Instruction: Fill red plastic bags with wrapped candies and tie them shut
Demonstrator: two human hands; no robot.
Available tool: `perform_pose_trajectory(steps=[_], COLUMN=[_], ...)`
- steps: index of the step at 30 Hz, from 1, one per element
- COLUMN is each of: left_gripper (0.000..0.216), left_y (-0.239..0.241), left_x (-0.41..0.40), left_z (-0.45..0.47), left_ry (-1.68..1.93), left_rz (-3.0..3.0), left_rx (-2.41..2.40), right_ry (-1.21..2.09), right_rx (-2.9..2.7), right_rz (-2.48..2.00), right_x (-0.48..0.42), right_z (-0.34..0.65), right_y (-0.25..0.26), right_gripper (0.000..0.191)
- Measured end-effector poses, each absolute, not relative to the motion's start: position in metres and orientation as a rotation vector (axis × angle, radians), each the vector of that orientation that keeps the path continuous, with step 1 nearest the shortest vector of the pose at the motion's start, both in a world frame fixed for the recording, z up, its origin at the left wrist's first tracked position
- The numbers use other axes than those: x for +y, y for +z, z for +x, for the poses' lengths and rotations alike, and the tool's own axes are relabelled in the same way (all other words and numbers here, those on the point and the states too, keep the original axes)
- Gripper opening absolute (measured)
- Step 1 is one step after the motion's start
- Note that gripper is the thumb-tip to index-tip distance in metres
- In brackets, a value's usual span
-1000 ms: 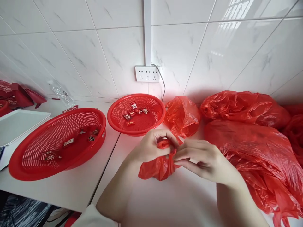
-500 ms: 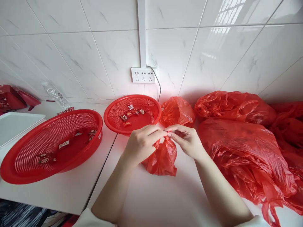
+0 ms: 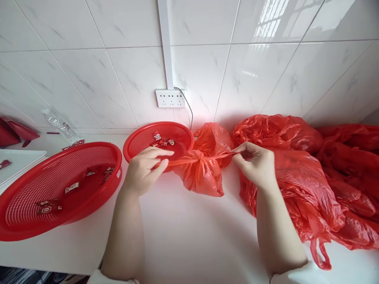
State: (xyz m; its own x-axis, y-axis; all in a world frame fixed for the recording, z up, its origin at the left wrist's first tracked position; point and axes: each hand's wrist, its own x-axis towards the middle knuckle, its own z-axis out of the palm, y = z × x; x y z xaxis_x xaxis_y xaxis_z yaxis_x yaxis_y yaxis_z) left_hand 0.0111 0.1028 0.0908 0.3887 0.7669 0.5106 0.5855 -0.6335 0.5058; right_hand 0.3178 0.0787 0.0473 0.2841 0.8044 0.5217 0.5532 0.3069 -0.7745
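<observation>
A small red plastic bag (image 3: 204, 175) hangs between my hands, its neck gathered into a knot and its handles drawn out to both sides. On the left, my left hand (image 3: 147, 169) grips one stretched handle near the fingertips. The other handle is pinched between thumb and fingers of my right hand (image 3: 254, 162). The bag bulges below the knot; its contents cannot be made out. Just behind my left hand is a small red basket (image 3: 130, 146) with several small wrapped packets (image 3: 162, 142) inside.
A larger red basket (image 3: 85, 213) with a few packets stands left on the white table (image 3: 189, 244). Piled red plastic bags (image 3: 304, 177) fill the right; another red bag (image 3: 214, 136) sits behind. A clear bottle (image 3: 63, 128), a white tray (image 3: 23, 161) and a wall socket (image 3: 170, 98) are farther off.
My hands have moved apart from their close pinch, pulling the bag's handles out sideways. The bag's neck now shows a tight knot. The view has shifted slightly to the right.
</observation>
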Motion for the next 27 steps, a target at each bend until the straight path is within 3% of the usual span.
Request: perform_pose_trajectory(steps=[7, 16, 20, 23, 27], left_gripper=[0.025, 0.032, 0.028, 0.026, 0.022], left_y=[0.098, 0.086, 0.091, 0.099, 0.102], left_x=[0.097, 0.101, 0.094, 0.086, 0.081], left_z=[-0.010, 0.000, 0.007, 0.010, 0.014], left_ry=[0.906, 0.311, 0.422, 0.546, 0.529], left_rz=[2.166, 2.223, 2.230, 2.202, 2.185], left_rx=[1.449, 1.423, 1.376, 1.297, 1.187], right_ry=[0.282, 0.566, 0.516, 0.617, 0.532], right_rx=[-1.236, -1.989, -2.033, -2.120, -2.385], right_rz=[-1.399, -1.482, -1.374, -1.227, -1.386], right_x=[0.074, 0.063, 0.053, 0.053, 0.062], right_z=[0.357, 0.369, 0.344, 0.299, 0.240], right_y=[0.049, 0.053, 0.060, 0.047, -0.001], right_gripper=[0.013, 0.022, 0.044, 0.047, 0.088])
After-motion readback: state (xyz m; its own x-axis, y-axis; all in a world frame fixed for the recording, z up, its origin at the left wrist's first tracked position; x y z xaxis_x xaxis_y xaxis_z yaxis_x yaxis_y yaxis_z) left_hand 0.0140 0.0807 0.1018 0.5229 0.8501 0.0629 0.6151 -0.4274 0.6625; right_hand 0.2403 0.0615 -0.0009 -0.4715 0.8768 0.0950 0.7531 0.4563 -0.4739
